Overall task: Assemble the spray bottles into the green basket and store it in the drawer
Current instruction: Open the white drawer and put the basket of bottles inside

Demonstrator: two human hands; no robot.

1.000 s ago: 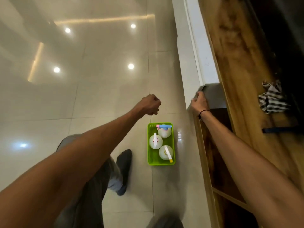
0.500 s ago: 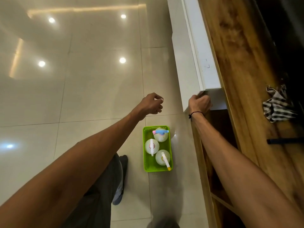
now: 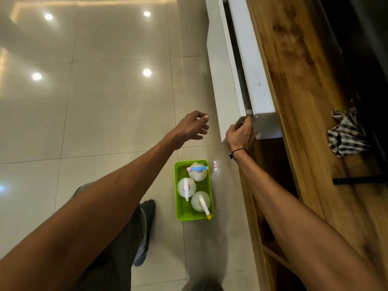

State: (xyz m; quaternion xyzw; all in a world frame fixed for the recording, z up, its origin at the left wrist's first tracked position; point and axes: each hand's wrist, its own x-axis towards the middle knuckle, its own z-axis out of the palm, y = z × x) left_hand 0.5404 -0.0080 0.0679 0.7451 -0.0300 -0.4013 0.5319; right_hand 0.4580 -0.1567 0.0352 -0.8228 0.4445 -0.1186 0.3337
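Currently, the green basket [image 3: 180, 198] stands on the tiled floor [image 3: 105, 101] at 6 o'clock from both hands, just beside the wooden cabinet [image 3: 304, 101]. It holds three spray bottles upright: one with a blue and pink head [image 3: 197, 172] at the 12 o'clock end, one with a white head [image 3: 186, 187] in the middle, one with a yellow-tipped nozzle [image 3: 201, 201] at the 6 o'clock end.

The right hand [image 3: 241, 133] grips the near corner of the white drawer front [image 3: 228, 80], fingers curled round its edge; a dark gap shows behind the front, its contents not discernible. The left hand [image 3: 192, 128] hovers loosely curled, holding nothing.

A checked cloth [image 3: 346, 135] lies on the wooden top. Glossy tiles reflect ceiling lights.
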